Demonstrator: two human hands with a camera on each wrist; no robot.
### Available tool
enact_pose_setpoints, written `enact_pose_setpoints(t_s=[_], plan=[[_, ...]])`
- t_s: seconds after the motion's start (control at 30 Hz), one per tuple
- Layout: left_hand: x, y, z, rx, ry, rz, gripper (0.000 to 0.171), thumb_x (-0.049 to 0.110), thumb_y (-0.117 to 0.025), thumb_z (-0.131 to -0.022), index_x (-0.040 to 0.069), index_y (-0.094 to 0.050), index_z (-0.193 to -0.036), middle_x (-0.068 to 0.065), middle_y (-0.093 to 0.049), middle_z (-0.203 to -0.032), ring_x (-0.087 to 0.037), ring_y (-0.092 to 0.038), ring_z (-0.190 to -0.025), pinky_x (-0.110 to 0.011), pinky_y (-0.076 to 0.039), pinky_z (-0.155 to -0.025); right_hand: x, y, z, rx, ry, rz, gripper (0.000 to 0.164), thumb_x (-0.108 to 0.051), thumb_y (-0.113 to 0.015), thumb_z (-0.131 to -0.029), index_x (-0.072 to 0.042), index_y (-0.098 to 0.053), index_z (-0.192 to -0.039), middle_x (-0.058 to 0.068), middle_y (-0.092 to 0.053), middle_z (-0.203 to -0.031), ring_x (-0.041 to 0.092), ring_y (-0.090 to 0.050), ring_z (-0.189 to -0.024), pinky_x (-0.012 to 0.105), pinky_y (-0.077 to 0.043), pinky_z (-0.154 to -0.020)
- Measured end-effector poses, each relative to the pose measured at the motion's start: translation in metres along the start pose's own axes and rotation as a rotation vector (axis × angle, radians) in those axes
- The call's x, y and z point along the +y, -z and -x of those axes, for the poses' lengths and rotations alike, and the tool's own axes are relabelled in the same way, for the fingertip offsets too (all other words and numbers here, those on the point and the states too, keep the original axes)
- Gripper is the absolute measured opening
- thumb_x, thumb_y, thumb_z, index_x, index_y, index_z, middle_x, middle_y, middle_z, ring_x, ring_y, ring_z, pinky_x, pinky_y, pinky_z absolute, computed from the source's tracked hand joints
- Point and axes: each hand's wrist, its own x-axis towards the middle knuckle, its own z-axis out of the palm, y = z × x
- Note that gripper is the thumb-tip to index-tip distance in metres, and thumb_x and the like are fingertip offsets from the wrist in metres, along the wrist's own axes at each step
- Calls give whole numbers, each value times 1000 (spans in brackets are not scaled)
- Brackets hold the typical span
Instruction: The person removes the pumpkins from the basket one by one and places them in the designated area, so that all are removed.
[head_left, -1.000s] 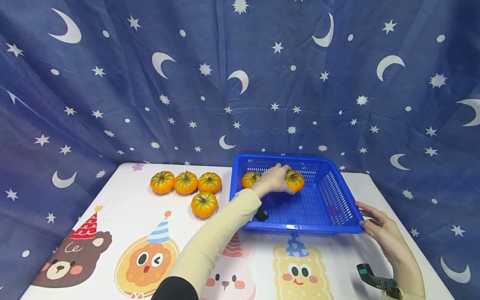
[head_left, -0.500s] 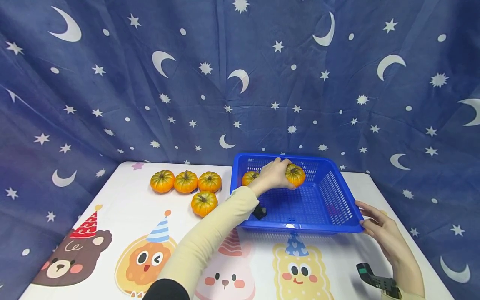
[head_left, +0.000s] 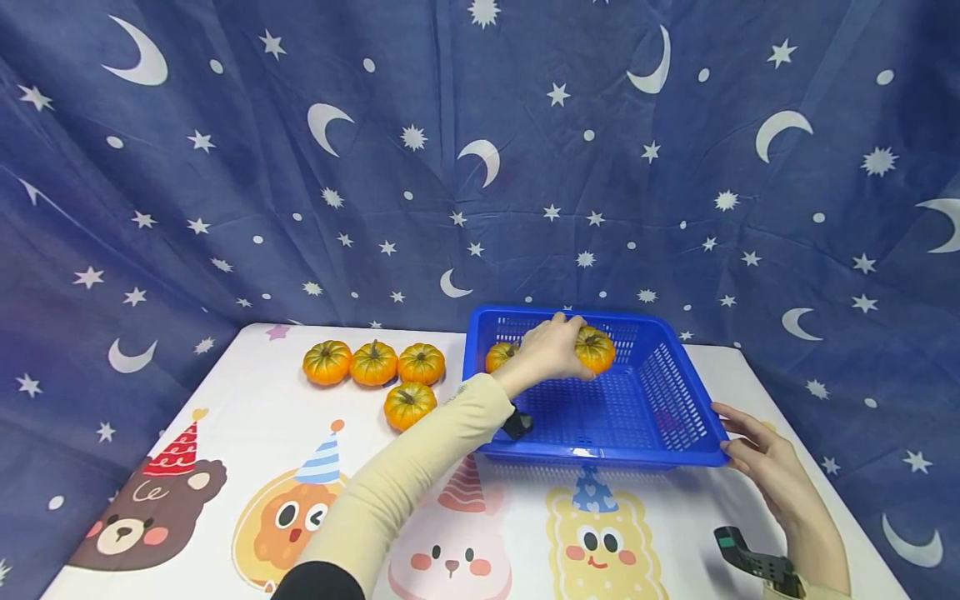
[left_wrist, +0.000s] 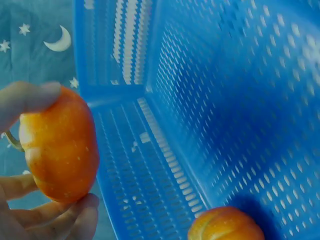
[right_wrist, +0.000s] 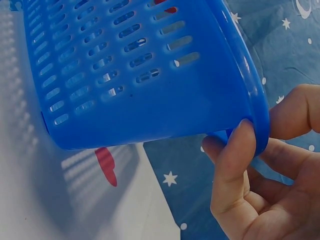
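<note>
My left hand (head_left: 553, 350) grips a small orange-and-green pumpkin (head_left: 596, 350) by its sides, above the blue plastic basket (head_left: 585, 455). In the left wrist view, the thumb and fingers clasp the held pumpkin (left_wrist: 62, 147) and its stem points away from the basket. Another pumpkin (head_left: 500, 356) lies inside, at the basket's left end, partly covered by my wrist in the head view. On the right, my right hand (head_left: 776, 462) pinches the basket's rim near its front right corner; in the right wrist view the thumb presses against the rim (right_wrist: 255, 95).
Several more pumpkins are left of the basket: a row of three (head_left: 373, 363) and a single pumpkin (head_left: 409, 406) in front. A white tablecloth (head_left: 360, 450) with cartoon prints covers the table. Behind it hangs a dark blue curtain (head_left: 420, 167) with moons and stars.
The left hand has shifted slightly right and farther back with the pumpkin, above the basket. My right hand stays at the rim, and the basket has hardly moved.
</note>
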Motion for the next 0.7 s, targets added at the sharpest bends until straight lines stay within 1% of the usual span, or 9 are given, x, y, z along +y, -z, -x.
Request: enact_pose_setpoints(t_s=[0.17, 0.27, 0.7], plan=[[1, 8, 6, -10, -11, 13, 84, 53, -80, -67, 21, -48, -138, -5, -56, -124, -22, -60, -104, -38, -53, -84, 1, 0, 0, -1, -5, 12, 55, -7, -46, -95, 2, -32, -147, 25, -30, -141, -14, -48, -87, 13, -52, -72], [0, 12, 9, -11, -17, 14, 85, 53, -80, -68, 21, -47, -139, -6, -55, -125, -23, -60, -105, -38, -53, -84, 1, 0, 0, -1, 3, 14, 54, -7, -46, -95, 3, -32, -147, 25, -31, -140, -14, -48, -87, 13, -52, -72], [-7, 28, 27, 3, -67, 19, 83, 51, -79, -69, 22, -47, -139, -3, -55, -113, -17, -56, -93, -35, -51, -75, 0, 0, -1, -8, 0, 11, 54, -5, -46, -95, 3, -32, -146, 23, -31, -138, -14, -49, -87, 14, -52, -72]])
